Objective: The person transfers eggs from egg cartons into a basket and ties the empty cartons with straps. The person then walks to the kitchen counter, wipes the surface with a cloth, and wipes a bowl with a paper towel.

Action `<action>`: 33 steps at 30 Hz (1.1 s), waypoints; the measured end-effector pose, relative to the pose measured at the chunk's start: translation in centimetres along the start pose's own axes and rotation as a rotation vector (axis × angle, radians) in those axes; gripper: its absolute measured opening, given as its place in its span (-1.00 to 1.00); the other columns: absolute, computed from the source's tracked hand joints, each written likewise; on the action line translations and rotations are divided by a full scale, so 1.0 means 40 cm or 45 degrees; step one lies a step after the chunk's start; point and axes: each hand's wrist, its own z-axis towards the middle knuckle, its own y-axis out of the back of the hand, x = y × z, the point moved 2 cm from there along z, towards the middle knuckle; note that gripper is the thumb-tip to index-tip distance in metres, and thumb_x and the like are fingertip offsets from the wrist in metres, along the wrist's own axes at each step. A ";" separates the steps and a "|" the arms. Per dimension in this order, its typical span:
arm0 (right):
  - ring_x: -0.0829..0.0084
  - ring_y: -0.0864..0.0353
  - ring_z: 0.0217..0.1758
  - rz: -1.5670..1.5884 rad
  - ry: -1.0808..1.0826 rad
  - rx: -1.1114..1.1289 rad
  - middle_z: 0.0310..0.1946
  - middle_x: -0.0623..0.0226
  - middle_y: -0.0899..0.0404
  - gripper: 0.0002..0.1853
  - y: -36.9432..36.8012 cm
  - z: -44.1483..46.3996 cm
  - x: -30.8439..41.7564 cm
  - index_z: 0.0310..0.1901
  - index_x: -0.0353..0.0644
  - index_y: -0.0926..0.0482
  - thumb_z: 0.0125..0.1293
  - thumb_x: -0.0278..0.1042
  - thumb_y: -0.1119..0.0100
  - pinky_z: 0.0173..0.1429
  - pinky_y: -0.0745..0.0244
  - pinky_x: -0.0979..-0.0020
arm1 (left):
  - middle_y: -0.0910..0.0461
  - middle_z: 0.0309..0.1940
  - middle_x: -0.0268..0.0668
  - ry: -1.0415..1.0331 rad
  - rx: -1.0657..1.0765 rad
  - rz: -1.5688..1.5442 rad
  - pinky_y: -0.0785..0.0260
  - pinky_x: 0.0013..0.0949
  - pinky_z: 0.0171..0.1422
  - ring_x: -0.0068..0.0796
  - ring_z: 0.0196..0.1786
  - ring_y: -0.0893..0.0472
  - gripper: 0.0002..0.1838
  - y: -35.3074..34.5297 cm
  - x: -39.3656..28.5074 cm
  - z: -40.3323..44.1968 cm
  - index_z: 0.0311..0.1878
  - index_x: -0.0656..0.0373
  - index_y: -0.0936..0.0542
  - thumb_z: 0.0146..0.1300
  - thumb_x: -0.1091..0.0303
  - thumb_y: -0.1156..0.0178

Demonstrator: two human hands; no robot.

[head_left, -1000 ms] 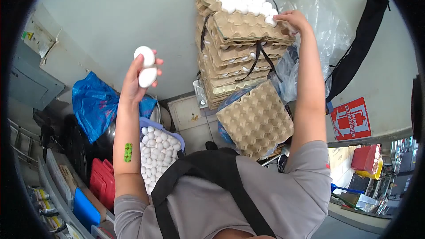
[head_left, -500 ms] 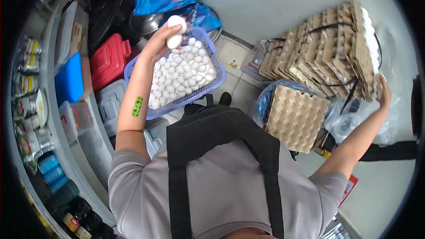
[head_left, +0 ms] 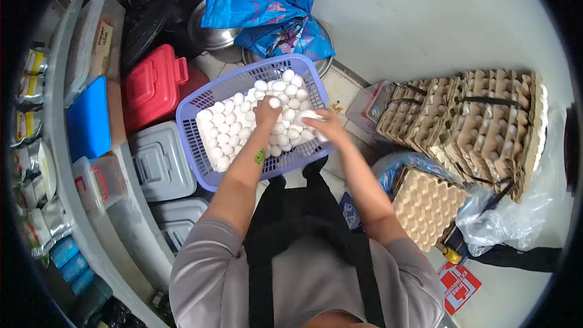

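Note:
A purple plastic basket on the floor holds many white eggs. My left hand is down among the eggs, its fingers closed round an egg; whether a second one is in it is hidden. At the basket's right side, my right hand is slightly blurred over the eggs. Its fingers curl round a white egg. Off to the right, a strapped stack of cardboard egg trays carries white eggs between its layers.
An egg tray lies in front of the stack, beside clear plastic. A blue bag and a metal pot stand behind the basket. To the left are a red-lidded bin, a grey-lidded box and shelves.
My left hand has lowered into the basket from above it, where it held two eggs. My right hand has swung from the tray stack across to the basket, bringing an egg.

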 end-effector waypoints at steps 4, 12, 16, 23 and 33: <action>0.18 -0.47 -0.12 -0.501 0.387 -0.396 -0.07 0.00 -0.29 -0.37 -0.142 0.206 -0.169 -0.13 -0.21 -0.54 -0.21 0.06 -0.41 -0.04 -0.40 0.29 | -0.37 -0.08 -0.21 -0.227 -0.260 0.210 -0.26 -0.17 0.06 -0.13 -0.02 -0.33 -0.47 -0.061 -0.008 0.001 -0.02 -0.06 -0.44 -0.18 0.32 -0.32; 0.08 -0.37 0.01 -0.818 0.626 -0.415 -0.01 0.12 -0.24 -0.50 -0.138 0.291 -0.180 -0.08 0.06 -0.53 -0.17 -0.17 -0.39 0.01 -0.38 0.24 | -0.27 0.03 -0.14 -0.316 -0.558 0.178 -0.11 -0.15 0.15 -0.10 0.05 -0.24 -0.43 -0.098 0.008 0.002 0.02 0.02 -0.42 -0.18 0.39 -0.30; 0.07 -0.29 0.11 -0.895 0.690 -0.354 0.11 0.08 -0.18 -0.44 -0.123 0.276 -0.177 -0.02 0.06 -0.49 -0.18 -0.30 -0.38 0.10 -0.33 0.27 | -0.19 0.08 -0.02 -0.272 -0.585 0.193 -0.04 -0.09 0.22 -0.02 0.14 -0.16 -0.29 -0.115 0.011 -0.004 0.14 0.06 -0.33 -0.20 0.35 -0.32; 0.02 -0.24 0.17 -1.151 0.797 -0.409 0.19 -0.07 -0.11 -0.36 -0.068 0.125 -0.131 0.09 0.00 -0.41 -0.17 -0.55 -0.22 0.21 -0.22 0.26 | 0.11 0.29 0.11 -0.120 -0.307 0.167 0.23 0.00 0.38 0.08 0.35 0.14 0.12 -0.072 0.021 -0.031 0.34 0.20 0.17 -0.22 0.16 -0.36; 0.35 -0.49 -0.07 -0.885 0.941 -0.550 -0.20 0.24 -0.54 -0.69 0.514 -0.621 0.348 -0.10 -0.18 -0.53 0.09 -0.34 -0.19 0.00 -0.37 0.39 | -0.34 0.15 -0.15 -0.385 0.528 -0.112 0.01 -0.36 0.33 -0.22 0.24 -0.24 -0.30 -0.073 0.245 -0.104 0.19 0.16 -0.30 -0.05 0.11 -0.20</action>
